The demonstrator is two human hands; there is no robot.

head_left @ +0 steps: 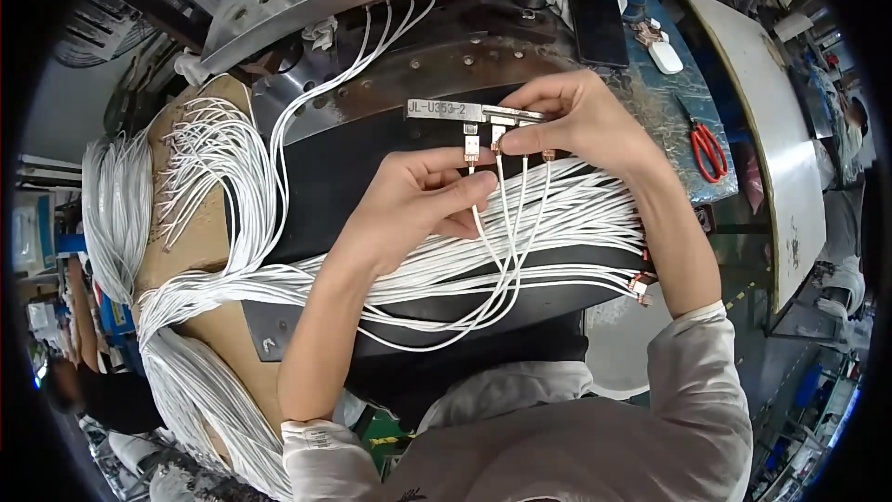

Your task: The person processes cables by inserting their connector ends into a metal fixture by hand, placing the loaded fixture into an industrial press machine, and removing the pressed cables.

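In front of me is a narrow metal bar fixture (441, 111) with engraved marks. My right hand (595, 125) pinches its right end between thumb and fingers. Several white cables with small metal connectors hang side by side along the bar's lower edge. My left hand (404, 195) is closed on the leftmost cable, its fingers just behind and below that connector (472, 144). This connector's top meets or nearly meets the bar; I cannot tell if it is seated. Below both hands lies a thick bundle of white cables (576, 209) with copper-coloured ends at the right.
A heavy metal press plate (400, 0) spans the far side, with several cables lying by it. More white cable bundles (116, 214) rest on cardboard at the left. Red-handled pliers (708, 151), a white mouse-like object (664, 57) and a dark phone-like slab (597, 23) are at the right.
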